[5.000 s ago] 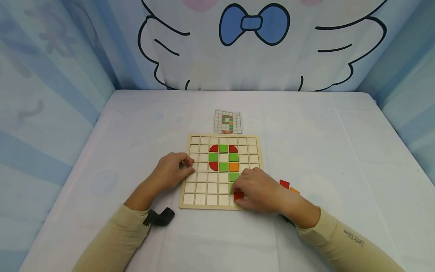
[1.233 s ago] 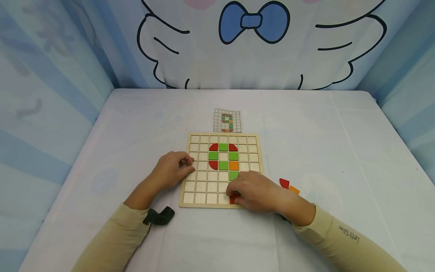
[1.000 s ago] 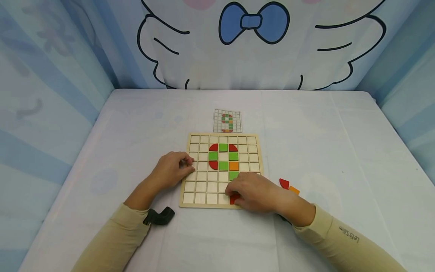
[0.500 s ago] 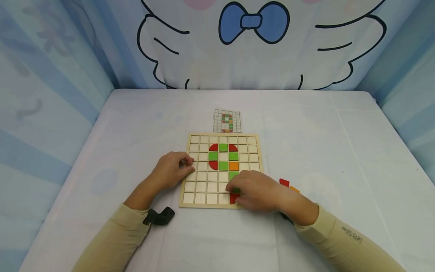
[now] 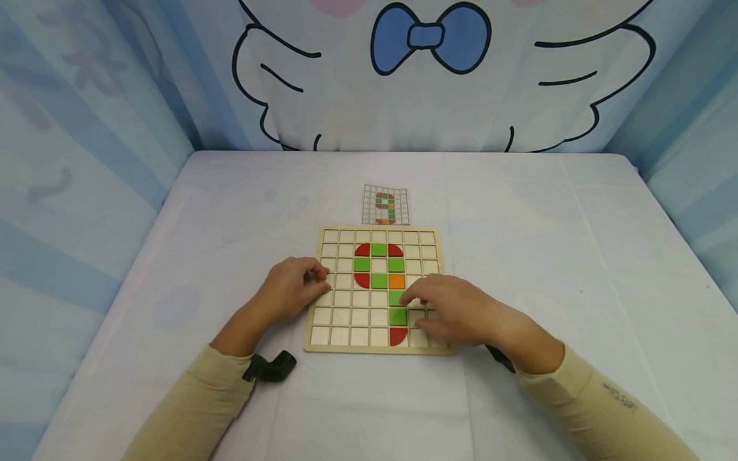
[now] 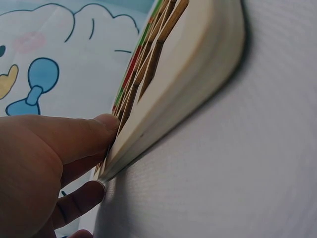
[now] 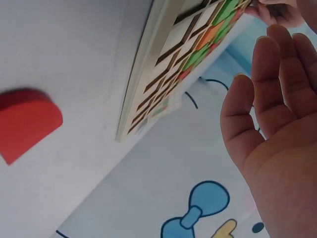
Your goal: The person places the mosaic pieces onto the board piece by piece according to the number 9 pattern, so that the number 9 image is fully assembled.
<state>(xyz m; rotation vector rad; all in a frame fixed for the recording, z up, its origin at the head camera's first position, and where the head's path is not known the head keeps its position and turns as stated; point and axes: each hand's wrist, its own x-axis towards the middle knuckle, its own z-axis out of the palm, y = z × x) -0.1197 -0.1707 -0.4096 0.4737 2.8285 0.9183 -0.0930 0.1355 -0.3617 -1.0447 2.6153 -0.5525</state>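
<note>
A wooden grid board (image 5: 357, 349) lies on the table with red quarter-round, green and orange square tiles set in its cells. My left hand (image 5: 288, 288) pinches the board's left edge, the thumb (image 6: 79, 136) on top and a finger below. Over the right part of the board hovers my right hand (image 5: 461, 310), fingers loosely spread and holding nothing. Just left of it, a red quarter-round tile (image 5: 398, 336) sits in the bottom row under a green tile (image 5: 398, 316). A loose red tile (image 7: 29, 121) shows on the table in the right wrist view; the right arm hides it in the head view.
Beyond the board's far edge lies a pattern card (image 5: 369, 205) printed with a similar coloured figure. White cloth (image 5: 230, 192) covers the table, and a printed curtain (image 5: 340, 96) hangs behind it.
My right hand has let go of the red quarter-round tile in the bottom row and moved up and right. That tile was turned in its cell. The left hand stays put.
</note>
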